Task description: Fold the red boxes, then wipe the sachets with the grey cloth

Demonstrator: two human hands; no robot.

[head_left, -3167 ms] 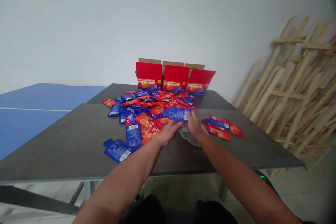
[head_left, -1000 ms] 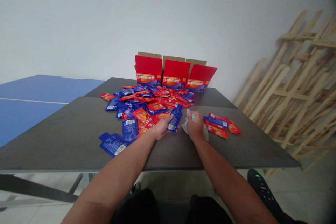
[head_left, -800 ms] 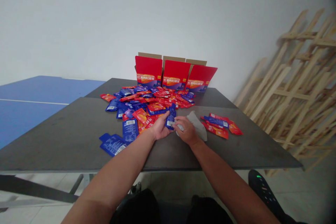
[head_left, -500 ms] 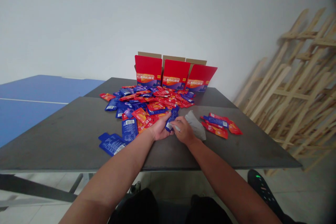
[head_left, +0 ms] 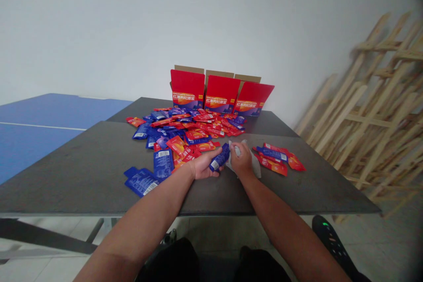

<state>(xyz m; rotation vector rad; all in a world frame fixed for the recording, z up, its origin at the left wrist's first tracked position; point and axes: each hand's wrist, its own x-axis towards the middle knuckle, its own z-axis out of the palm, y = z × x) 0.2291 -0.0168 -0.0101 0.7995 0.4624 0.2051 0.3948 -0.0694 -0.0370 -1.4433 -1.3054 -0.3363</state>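
We see the left hand (head_left: 201, 168) closed around the near end of a blue sachet (head_left: 219, 158). The sachet is lifted a little from the dark table (head_left: 82, 172), and its far end points up and to the right. The right hand (head_left: 243, 158) is just beside it, closed on a grey cloth (head_left: 255, 168), and it presses a part of the cloth against the far end of the sachet. The rest of the cloth lies on the table, under this hand and to the right of it.

On the far left side of the hands, very near to the left hand, lies a big heap of sachets (head_left: 185, 130), red and blue. A small group of sachets (head_left: 279, 157) lies just beside the cloth on the right. Behind the heap, three open red boxes (head_left: 220, 94) stand at the far edge. A blue table (head_left: 39, 119) stands to the left, and wooden frames (head_left: 373, 105) lean at the right.
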